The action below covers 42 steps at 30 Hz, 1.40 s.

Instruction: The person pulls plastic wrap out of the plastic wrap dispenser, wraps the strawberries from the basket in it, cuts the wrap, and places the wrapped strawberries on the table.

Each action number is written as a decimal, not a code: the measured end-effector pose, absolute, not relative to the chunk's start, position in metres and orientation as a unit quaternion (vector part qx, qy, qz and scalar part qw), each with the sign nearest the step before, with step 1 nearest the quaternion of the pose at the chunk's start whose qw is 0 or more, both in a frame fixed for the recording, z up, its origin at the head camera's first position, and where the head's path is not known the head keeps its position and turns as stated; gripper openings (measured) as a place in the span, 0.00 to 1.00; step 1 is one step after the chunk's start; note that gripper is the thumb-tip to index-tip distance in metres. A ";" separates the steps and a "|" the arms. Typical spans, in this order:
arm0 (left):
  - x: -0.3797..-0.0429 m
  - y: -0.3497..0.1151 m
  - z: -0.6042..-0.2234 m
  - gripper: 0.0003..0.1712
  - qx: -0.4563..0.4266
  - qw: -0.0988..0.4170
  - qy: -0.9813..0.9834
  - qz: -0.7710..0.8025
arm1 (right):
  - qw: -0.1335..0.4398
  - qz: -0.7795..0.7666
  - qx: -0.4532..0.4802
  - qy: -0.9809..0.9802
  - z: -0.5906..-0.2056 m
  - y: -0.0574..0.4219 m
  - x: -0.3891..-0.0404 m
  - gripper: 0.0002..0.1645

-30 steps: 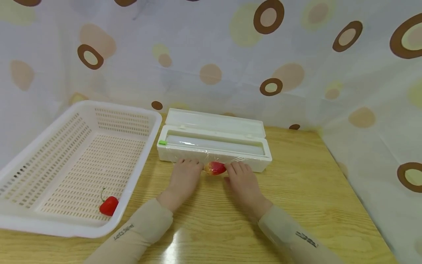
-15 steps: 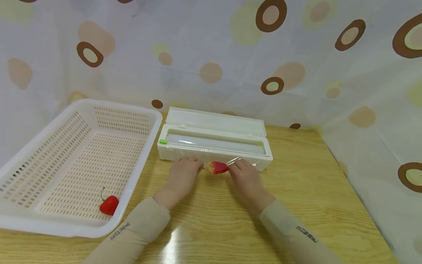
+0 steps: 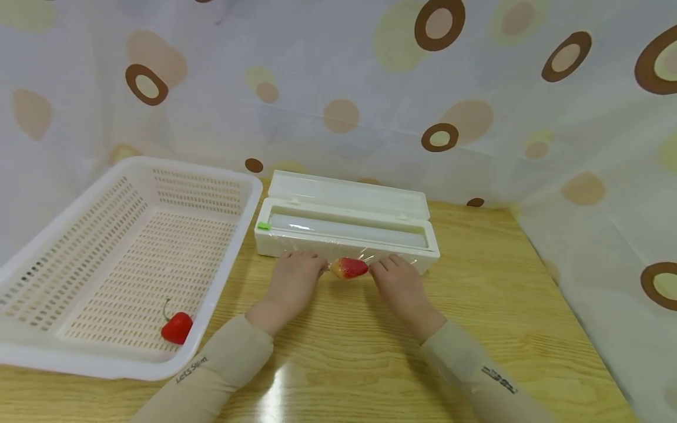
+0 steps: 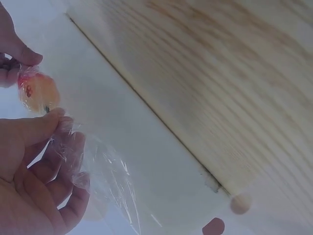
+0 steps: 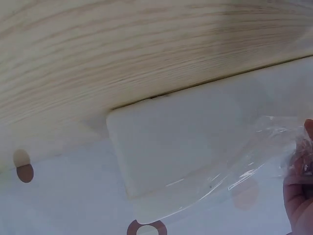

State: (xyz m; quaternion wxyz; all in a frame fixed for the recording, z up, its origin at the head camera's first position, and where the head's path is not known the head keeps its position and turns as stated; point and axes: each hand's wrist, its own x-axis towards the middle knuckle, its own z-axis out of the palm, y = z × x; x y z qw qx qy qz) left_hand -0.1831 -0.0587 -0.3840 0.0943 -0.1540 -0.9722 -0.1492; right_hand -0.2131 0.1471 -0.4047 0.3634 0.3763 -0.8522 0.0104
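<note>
Two bare hands are showing in the head view, set apart, with a red-and-yellow, strawberry-shaped piece (image 3: 349, 268) sitting between their fingertips. The left hand (image 3: 296, 282) is pinching clear plastic film (image 3: 366, 254) at the piece's yellow end, and the right hand (image 3: 400, 291) is gripping film at its red end. Cream-coloured sleeves (image 3: 227, 364) with dark lettering are covering both forearms. Just beyond the hands, a long white film box (image 3: 267, 244) is standing on a pale wood-grain table (image 3: 338, 370), its white hinged lid (image 3: 349, 194) tilting back open. A pale film roll (image 3: 346, 230) is lying inside, and a small bright-green tab (image 3: 263, 225) is sitting at the box's left front edge. To the left, a white slotted plastic basket (image 3: 158, 370) is holding a red fruit with a curved green stem (image 3: 177, 328) in its near right corner. A white cloth with brown, peach and yellow spots (image 3: 211, 111) is hanging behind.

In the left wrist view, the left thumb and forefinger are pressing together at the piece's yellow end, while creased film is draping over the other fingers and wrapping the piece.

In the right wrist view, part of the right hand is showing at the right edge, crumpled film bunching at its fingers and stretching across the box.
</note>
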 end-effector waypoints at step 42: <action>-0.181 -0.063 -0.389 0.08 -0.161 0.127 -0.962 -0.180 | 0.337 -0.021 0.414 -0.845 -0.403 0.124 -0.209 0.20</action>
